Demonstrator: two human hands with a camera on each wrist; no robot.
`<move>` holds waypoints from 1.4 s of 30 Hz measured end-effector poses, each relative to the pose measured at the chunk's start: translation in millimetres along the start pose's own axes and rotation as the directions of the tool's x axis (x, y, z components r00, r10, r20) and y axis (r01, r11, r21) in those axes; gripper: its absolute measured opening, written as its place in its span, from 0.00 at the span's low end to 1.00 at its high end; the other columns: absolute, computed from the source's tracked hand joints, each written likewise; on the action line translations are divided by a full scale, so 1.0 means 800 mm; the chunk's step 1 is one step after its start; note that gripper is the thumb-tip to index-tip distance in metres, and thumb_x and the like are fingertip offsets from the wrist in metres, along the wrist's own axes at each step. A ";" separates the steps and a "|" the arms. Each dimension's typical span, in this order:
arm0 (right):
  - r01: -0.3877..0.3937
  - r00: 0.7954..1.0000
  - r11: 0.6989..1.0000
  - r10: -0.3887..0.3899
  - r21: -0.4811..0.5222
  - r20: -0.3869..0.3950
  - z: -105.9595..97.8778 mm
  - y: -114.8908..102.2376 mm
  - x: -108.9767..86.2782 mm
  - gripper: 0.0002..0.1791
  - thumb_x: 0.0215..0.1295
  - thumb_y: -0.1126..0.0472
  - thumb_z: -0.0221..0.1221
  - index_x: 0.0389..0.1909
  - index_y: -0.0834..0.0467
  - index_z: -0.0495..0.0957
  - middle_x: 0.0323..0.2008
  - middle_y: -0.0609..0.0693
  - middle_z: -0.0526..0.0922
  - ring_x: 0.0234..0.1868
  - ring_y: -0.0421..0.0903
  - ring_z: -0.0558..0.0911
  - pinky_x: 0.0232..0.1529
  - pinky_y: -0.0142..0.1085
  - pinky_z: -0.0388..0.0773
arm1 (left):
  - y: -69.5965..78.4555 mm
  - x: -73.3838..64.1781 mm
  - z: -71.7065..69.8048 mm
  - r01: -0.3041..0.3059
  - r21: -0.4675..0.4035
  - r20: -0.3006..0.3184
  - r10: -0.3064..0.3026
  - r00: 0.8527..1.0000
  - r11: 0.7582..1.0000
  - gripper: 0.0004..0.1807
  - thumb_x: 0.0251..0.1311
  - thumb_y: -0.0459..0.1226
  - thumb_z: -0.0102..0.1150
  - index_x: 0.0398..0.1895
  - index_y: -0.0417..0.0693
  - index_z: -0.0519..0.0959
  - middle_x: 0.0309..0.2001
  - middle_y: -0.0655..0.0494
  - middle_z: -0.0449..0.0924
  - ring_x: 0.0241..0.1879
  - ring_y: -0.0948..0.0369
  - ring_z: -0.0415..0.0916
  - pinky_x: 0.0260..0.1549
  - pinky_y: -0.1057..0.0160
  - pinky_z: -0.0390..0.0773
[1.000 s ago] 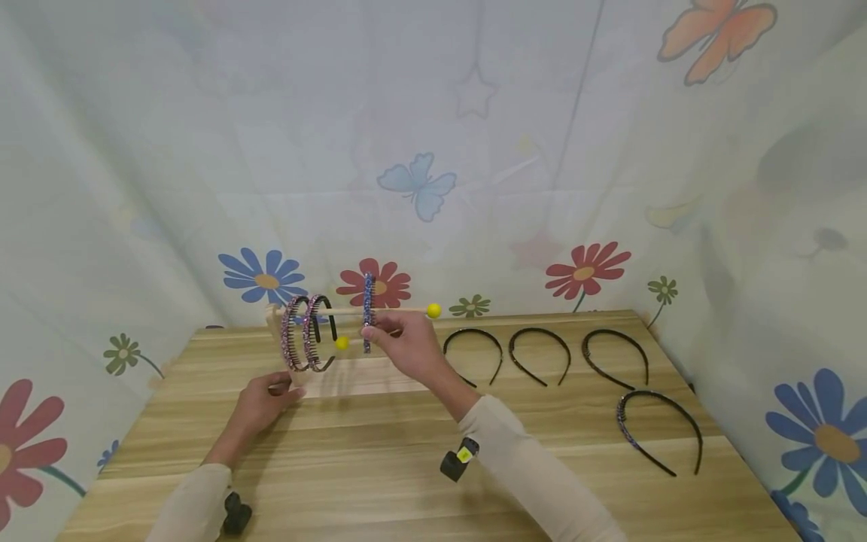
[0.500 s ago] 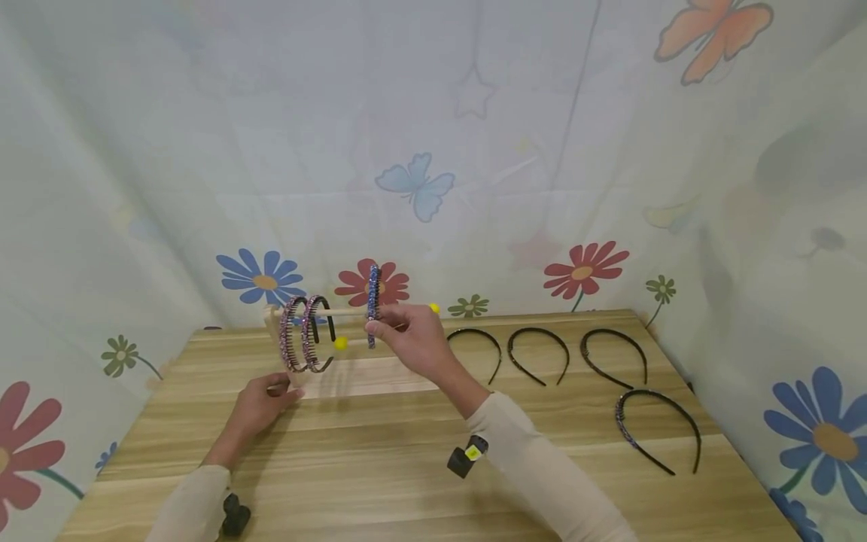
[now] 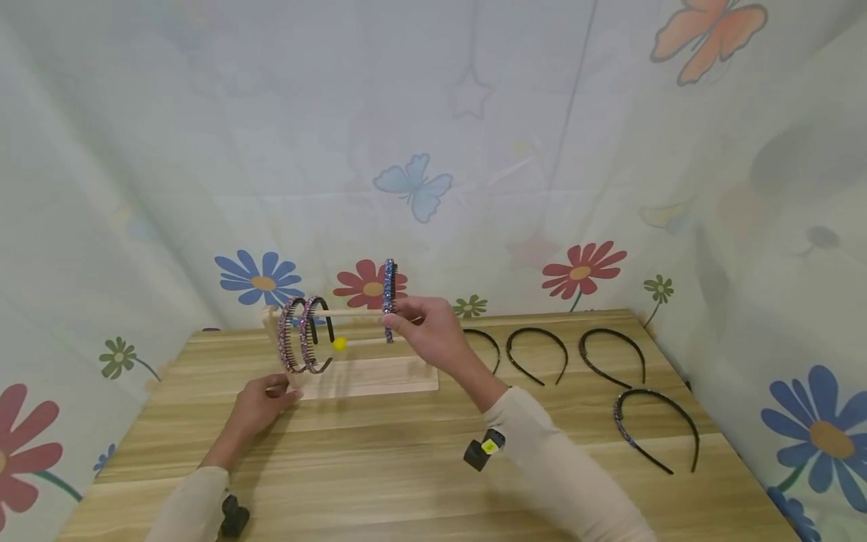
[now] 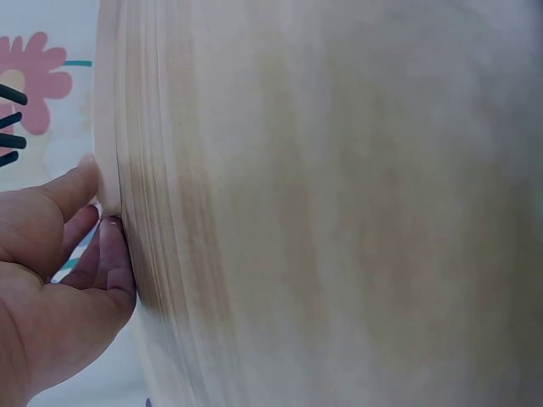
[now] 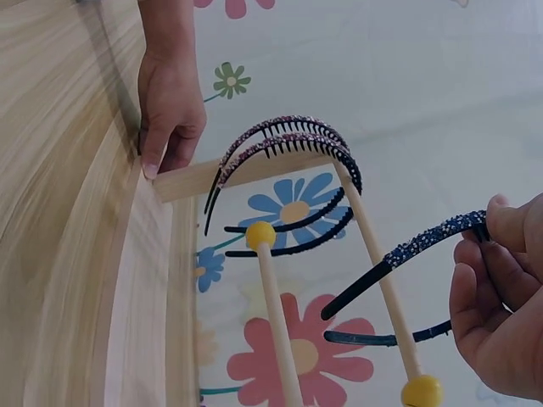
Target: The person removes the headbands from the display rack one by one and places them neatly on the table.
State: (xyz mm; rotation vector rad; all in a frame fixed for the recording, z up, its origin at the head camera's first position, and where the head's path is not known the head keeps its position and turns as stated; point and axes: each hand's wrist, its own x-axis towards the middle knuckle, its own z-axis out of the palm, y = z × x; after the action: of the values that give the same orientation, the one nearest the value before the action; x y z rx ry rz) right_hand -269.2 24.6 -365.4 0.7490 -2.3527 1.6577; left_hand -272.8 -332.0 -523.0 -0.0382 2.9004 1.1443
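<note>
My right hand [image 3: 433, 335] pinches a headband with blue glitter [image 3: 389, 290] between thumb and fingers, near the ball-tipped end of the stand's back rod. In the right wrist view the headband's tips [image 5: 339, 305] point left and one arm lies behind the rod [image 5: 377, 254]. Two pink-glitter headbands [image 3: 308, 331] hang on the wooden stand [image 3: 379, 380], toward its upright. My left hand [image 3: 260, 403] holds the left end of the stand's base, fingertips at its edge [image 4: 110, 186]. A yellow ball [image 5: 260, 236] caps the other rod.
Several black headbands lie on the wooden table [image 3: 406, 467] to the right: one behind my right hand, others such as the headband [image 3: 538, 331] further along, and a blue-glitter headband [image 3: 657, 395] nearer the front. A flower-printed curtain [image 3: 433, 241] stands behind the table.
My right hand has moved right and slightly up with the blue-glitter headband, along the back rod toward its ball end. The left hand and the pink-glitter headbands stay in place.
</note>
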 end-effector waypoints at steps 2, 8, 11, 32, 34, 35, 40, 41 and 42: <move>0.002 1.000 1.000 -0.002 -0.010 -0.001 -0.006 0.000 0.000 0.12 0.70 0.57 0.65 0.48 0.60 0.88 0.38 0.51 0.90 0.35 0.45 0.86 0.31 0.33 0.79 | -0.001 0.000 0.001 0.001 -0.003 0.000 -0.001 1.000 1.000 0.32 0.71 0.45 0.63 0.67 0.30 0.72 0.65 0.30 0.73 0.61 0.36 0.76 0.57 0.40 0.77; -0.004 1.000 0.998 0.003 -0.059 -0.008 -0.023 0.002 0.001 0.13 0.71 0.56 0.65 0.49 0.59 0.88 0.39 0.50 0.90 0.37 0.46 0.86 0.34 0.34 0.81 | 0.000 -0.001 0.000 -0.005 -0.003 -0.001 0.005 1.000 1.000 0.32 0.71 0.45 0.63 0.67 0.29 0.71 0.65 0.30 0.73 0.61 0.36 0.76 0.56 0.40 0.78; -0.008 1.000 0.998 0.008 -0.069 -0.010 -0.031 0.001 0.001 0.13 0.71 0.56 0.64 0.48 0.59 0.88 0.39 0.50 0.90 0.36 0.45 0.85 0.33 0.34 0.81 | 0.001 -0.002 -0.001 -0.006 -0.001 -0.001 0.006 1.000 1.000 0.33 0.71 0.46 0.62 0.67 0.29 0.71 0.64 0.30 0.74 0.61 0.36 0.76 0.56 0.40 0.78; -0.031 0.999 0.981 0.024 -0.193 -0.041 -0.076 0.005 -0.008 0.15 0.71 0.56 0.65 0.50 0.61 0.87 0.43 0.53 0.90 0.40 0.47 0.86 0.37 0.37 0.83 | -0.001 0.000 -0.001 -0.008 0.002 0.001 0.008 1.000 1.000 0.33 0.70 0.46 0.63 0.66 0.28 0.72 0.64 0.29 0.74 0.59 0.36 0.77 0.54 0.40 0.79; -0.031 0.999 0.978 0.022 -0.205 -0.044 -0.081 0.008 -0.010 0.14 0.71 0.56 0.65 0.50 0.61 0.87 0.43 0.53 0.90 0.40 0.47 0.86 0.37 0.38 0.84 | -0.001 0.000 0.000 -0.009 0.003 -0.001 0.009 1.000 1.000 0.32 0.70 0.46 0.63 0.66 0.29 0.72 0.64 0.29 0.74 0.59 0.36 0.77 0.54 0.40 0.79; -0.029 0.999 0.977 0.020 -0.212 -0.048 -0.084 0.009 -0.011 0.14 0.71 0.56 0.65 0.50 0.61 0.87 0.43 0.53 0.90 0.40 0.47 0.86 0.37 0.38 0.84 | -0.001 0.001 0.000 -0.009 0.002 -0.002 0.009 1.000 1.000 0.32 0.70 0.46 0.63 0.66 0.29 0.72 0.64 0.30 0.74 0.59 0.36 0.77 0.55 0.40 0.79; -0.020 0.998 0.969 0.005 -0.246 -0.063 -0.098 0.016 -0.018 0.13 0.71 0.56 0.65 0.49 0.60 0.87 0.42 0.52 0.89 0.40 0.47 0.86 0.39 0.40 0.84 | 0.000 0.000 0.000 -0.012 0.004 -0.008 0.012 1.000 1.000 0.32 0.70 0.45 0.63 0.67 0.29 0.72 0.64 0.30 0.74 0.60 0.37 0.77 0.55 0.40 0.78; -0.020 0.998 0.969 0.005 -0.247 -0.064 -0.100 0.017 -0.020 0.13 0.70 0.55 0.65 0.49 0.59 0.87 0.42 0.52 0.89 0.40 0.47 0.86 0.39 0.41 0.84 | 0.000 0.000 -0.001 -0.010 0.002 -0.009 0.010 1.000 1.000 0.31 0.70 0.45 0.63 0.67 0.30 0.72 0.64 0.30 0.74 0.60 0.37 0.77 0.55 0.40 0.78; -0.019 0.998 0.968 0.002 -0.252 -0.066 -0.103 0.018 -0.022 0.13 0.70 0.55 0.65 0.48 0.59 0.87 0.42 0.52 0.89 0.40 0.47 0.86 0.40 0.41 0.84 | 0.000 0.000 -0.001 -0.014 0.005 -0.009 0.014 1.000 1.000 0.32 0.70 0.45 0.63 0.66 0.29 0.72 0.64 0.29 0.74 0.60 0.36 0.77 0.55 0.40 0.78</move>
State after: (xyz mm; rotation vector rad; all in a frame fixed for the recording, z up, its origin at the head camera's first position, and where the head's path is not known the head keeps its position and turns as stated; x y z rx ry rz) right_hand -273.6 109.3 -354.3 0.6246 -2.4608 1.3283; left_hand -272.4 -332.5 -522.5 -0.0228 2.9160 1.1428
